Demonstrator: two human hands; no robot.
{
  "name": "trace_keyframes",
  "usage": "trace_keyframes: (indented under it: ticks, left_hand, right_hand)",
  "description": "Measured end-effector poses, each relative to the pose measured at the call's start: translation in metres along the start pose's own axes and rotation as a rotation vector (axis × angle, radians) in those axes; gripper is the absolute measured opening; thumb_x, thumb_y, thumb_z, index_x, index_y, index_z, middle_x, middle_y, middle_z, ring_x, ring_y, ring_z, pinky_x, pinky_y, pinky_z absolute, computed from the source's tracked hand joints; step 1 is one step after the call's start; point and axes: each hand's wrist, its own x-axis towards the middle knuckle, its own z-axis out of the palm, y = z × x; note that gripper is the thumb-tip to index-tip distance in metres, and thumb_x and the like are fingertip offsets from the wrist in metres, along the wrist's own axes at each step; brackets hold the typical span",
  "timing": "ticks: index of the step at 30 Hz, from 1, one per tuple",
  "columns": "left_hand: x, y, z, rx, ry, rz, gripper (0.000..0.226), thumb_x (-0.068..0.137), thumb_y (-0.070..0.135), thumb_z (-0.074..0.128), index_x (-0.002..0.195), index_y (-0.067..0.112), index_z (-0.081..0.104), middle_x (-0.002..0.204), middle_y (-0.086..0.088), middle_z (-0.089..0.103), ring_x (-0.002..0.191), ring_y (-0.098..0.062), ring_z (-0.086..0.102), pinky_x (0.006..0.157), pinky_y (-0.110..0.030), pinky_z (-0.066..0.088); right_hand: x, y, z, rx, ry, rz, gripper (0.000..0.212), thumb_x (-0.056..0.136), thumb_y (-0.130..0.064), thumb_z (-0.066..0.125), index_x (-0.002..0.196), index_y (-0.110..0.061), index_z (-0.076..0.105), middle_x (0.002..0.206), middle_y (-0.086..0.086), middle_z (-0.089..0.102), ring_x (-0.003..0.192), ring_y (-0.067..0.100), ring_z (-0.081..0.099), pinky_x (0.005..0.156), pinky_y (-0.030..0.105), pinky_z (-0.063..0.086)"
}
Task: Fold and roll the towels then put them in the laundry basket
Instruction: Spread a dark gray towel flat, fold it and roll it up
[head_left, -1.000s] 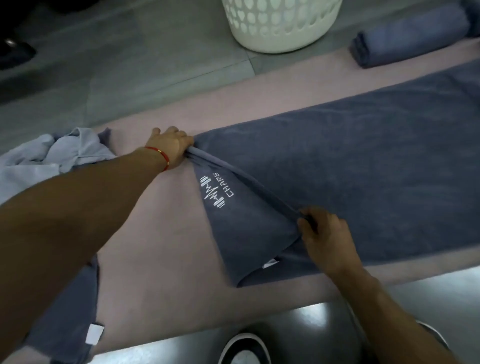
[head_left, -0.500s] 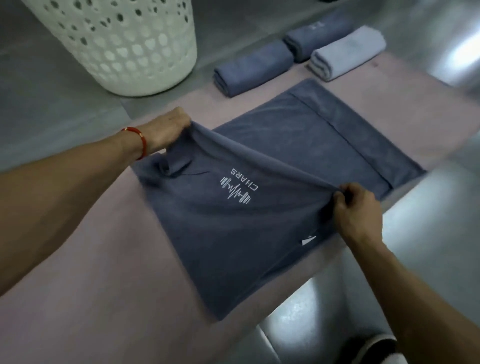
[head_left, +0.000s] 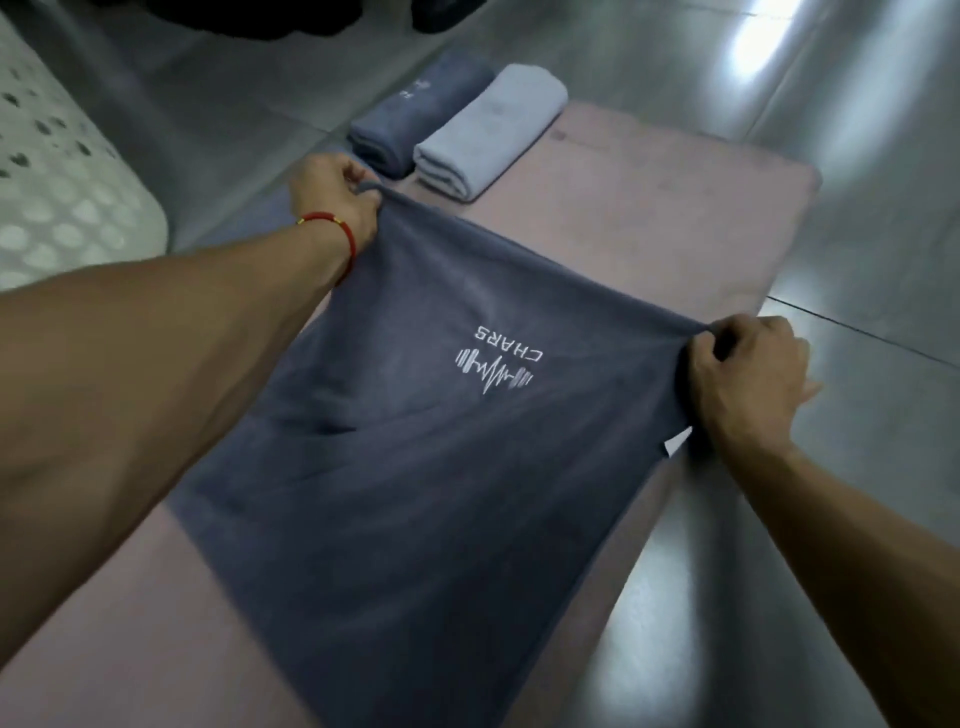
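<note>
Since 0.5 s ago, towel (head_left: 426, 467) is carried further over mat (head_left: 675, 218). Far corners are pinched by left hand (head_left: 335, 200) and right hand (head_left: 748, 374), fingers clamped; long axis runs back from fingers. Rolled towels (head_left: 467, 130) lie just beyond left hand.

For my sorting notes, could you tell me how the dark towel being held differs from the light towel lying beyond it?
The held dark towel is slate grey; the light towel is pale lavender. The dark one is stretched flat between the left hand and right hand; the light one lies rolled, untouched. Both are on the pink mat.
</note>
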Motion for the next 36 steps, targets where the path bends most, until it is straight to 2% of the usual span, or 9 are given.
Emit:
trace_keyframes:
  ticks: [6, 10, 13, 16, 19, 22, 31, 33, 36]
  left_hand:
    - [0.043, 0.009, 0.045, 0.086, -0.071, 0.039, 0.017, 0.082, 0.012, 0.067, 0.096, 0.014, 0.076, 0.094, -0.011, 0.074, 0.091, -0.024, 0.069, 0.084, -0.029, 0.054]
    - [0.048, 0.008, 0.065, 0.195, -0.149, 0.063, 0.022, 0.083, 0.009, 0.070, 0.105, 0.009, 0.075, 0.105, -0.015, 0.074, 0.104, -0.029, 0.067, 0.096, -0.032, 0.051]
    - [0.044, 0.002, 0.074, 0.218, -0.231, 0.031, 0.021, 0.084, 0.010, 0.072, 0.104, 0.006, 0.074, 0.107, -0.014, 0.074, 0.105, -0.028, 0.067, 0.096, -0.032, 0.051]
    - [0.047, -0.002, 0.078, 0.236, -0.290, 0.049, 0.016, 0.081, 0.011, 0.073, 0.096, 0.014, 0.074, 0.101, -0.009, 0.075, 0.099, -0.028, 0.069, 0.094, -0.038, 0.055]
    - [0.048, 0.004, 0.075, 0.299, -0.368, 0.176, 0.018, 0.081, 0.004, 0.070, 0.090, 0.018, 0.064, 0.100, -0.006, 0.071, 0.096, -0.029, 0.065, 0.090, -0.037, 0.054]
    - [0.045, 0.015, 0.068, 0.376, -0.429, 0.309, 0.026, 0.081, -0.004, 0.067, 0.101, 0.012, 0.061, 0.112, -0.012, 0.065, 0.103, -0.033, 0.061, 0.089, -0.038, 0.049]
    - [0.002, 0.018, -0.009, 0.342, -0.313, 0.452, 0.026, 0.083, 0.003, 0.070, 0.107, 0.011, 0.070, 0.103, -0.014, 0.071, 0.099, -0.035, 0.064, 0.087, -0.040, 0.051]
    - [-0.011, 0.015, -0.034, 0.354, -0.306, 0.508, 0.021, 0.085, 0.005, 0.070, 0.106, 0.009, 0.074, 0.100, -0.015, 0.073, 0.098, -0.036, 0.066, 0.086, -0.041, 0.051]
    - [-0.033, 0.014, -0.074, 0.373, -0.268, 0.548, 0.018, 0.090, 0.002, 0.064, 0.103, 0.004, 0.077, 0.097, -0.023, 0.072, 0.096, -0.042, 0.064, 0.081, -0.039, 0.047]
  right_hand:
    - [-0.001, 0.017, 0.023, 0.011, 0.131, -0.088, 0.014, 0.089, -0.026, 0.057, 0.099, -0.020, 0.065, 0.110, 0.008, 0.054, 0.108, 0.032, 0.046, 0.090, 0.044, 0.029]
    - [0.000, 0.016, 0.022, 0.034, 0.138, -0.107, 0.017, 0.090, -0.018, 0.057, 0.101, -0.022, 0.070, 0.107, 0.005, 0.055, 0.107, 0.029, 0.047, 0.089, 0.043, 0.026]
    - [-0.001, 0.017, 0.021, 0.046, 0.145, -0.118, 0.015, 0.088, -0.014, 0.061, 0.096, -0.022, 0.071, 0.103, 0.003, 0.055, 0.104, 0.028, 0.047, 0.087, 0.040, 0.023]
    - [-0.001, 0.017, 0.022, 0.002, 0.157, -0.123, 0.014, 0.086, -0.015, 0.063, 0.095, -0.022, 0.070, 0.098, 0.001, 0.055, 0.101, 0.026, 0.045, 0.083, 0.035, 0.018]
    - [0.000, 0.017, 0.024, -0.046, 0.164, -0.133, 0.012, 0.085, -0.017, 0.062, 0.095, -0.021, 0.067, 0.093, -0.001, 0.052, 0.100, 0.025, 0.043, 0.080, 0.034, 0.015]
    - [0.001, 0.017, 0.025, -0.076, 0.150, -0.146, 0.008, 0.084, -0.021, 0.061, 0.092, -0.020, 0.062, 0.090, -0.004, 0.048, 0.099, 0.024, 0.040, 0.079, 0.036, 0.018]
    - [-0.002, 0.017, 0.017, -0.100, 0.016, -0.151, 0.007, 0.091, -0.026, 0.054, 0.094, -0.019, 0.054, 0.101, 0.005, 0.052, 0.105, 0.031, 0.041, 0.085, 0.044, 0.028]
    - [-0.009, 0.017, 0.011, -0.178, -0.051, -0.201, 0.004, 0.097, -0.018, 0.047, 0.100, -0.018, 0.050, 0.106, 0.007, 0.051, 0.106, 0.032, 0.040, 0.086, 0.046, 0.028]
    - [-0.020, 0.006, -0.013, -0.333, -0.132, -0.266, 0.023, 0.086, 0.001, 0.040, 0.097, -0.020, 0.040, 0.098, 0.004, 0.054, 0.102, 0.032, 0.045, 0.092, 0.051, 0.027]
